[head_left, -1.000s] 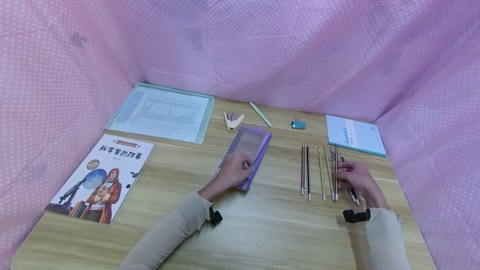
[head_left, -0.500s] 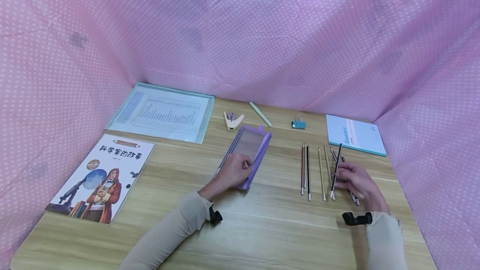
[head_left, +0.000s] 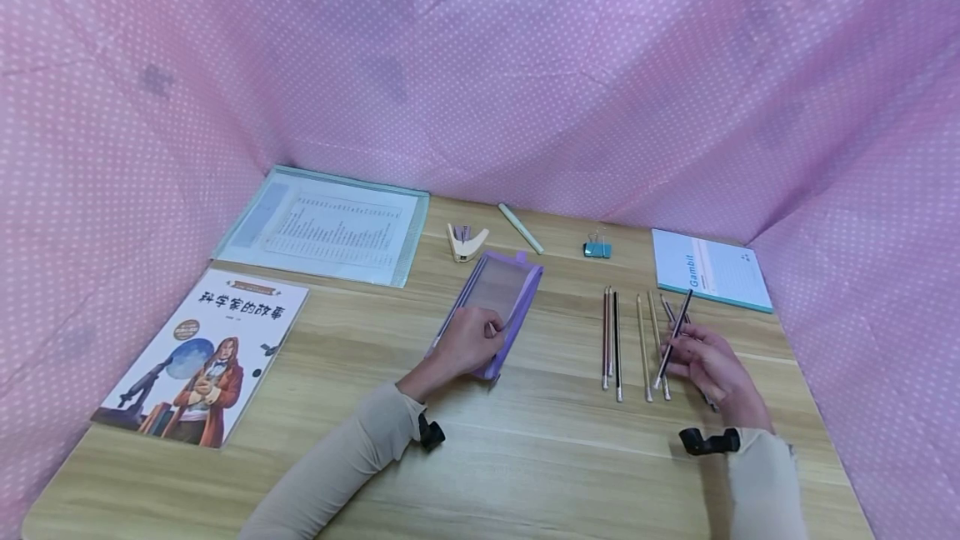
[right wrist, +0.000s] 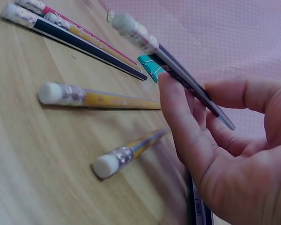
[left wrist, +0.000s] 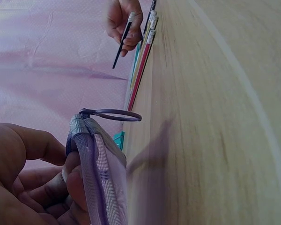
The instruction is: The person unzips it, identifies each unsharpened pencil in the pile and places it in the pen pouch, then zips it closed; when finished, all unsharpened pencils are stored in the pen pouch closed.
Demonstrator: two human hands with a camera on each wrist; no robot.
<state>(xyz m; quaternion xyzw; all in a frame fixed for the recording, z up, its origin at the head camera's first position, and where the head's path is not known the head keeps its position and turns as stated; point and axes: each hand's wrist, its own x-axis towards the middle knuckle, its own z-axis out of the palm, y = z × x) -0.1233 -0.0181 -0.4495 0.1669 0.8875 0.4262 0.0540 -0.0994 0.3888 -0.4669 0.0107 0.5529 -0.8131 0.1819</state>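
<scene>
One wooden tabletop, pale grained planks, is walled by one pink dotted cloth. At 10 o'clock lies one clear plastic document folder with a printed sheet; at 8 o'clock, one glossy picture book; at 2 o'clock, one white notebook with a teal edge. At the centre lies one lilac mesh pencil case, flat and rectangular, and the left hand grips its near end, fingers curled on the fabric. At 3 o'clock, about seven slim pencils with eraser tips lie in a row. The right hand pinches one dark pencil, lifted and tilted above the row. At 12 o'clock sit one cream staple remover, one pale green pen and one teal binder clip.
</scene>
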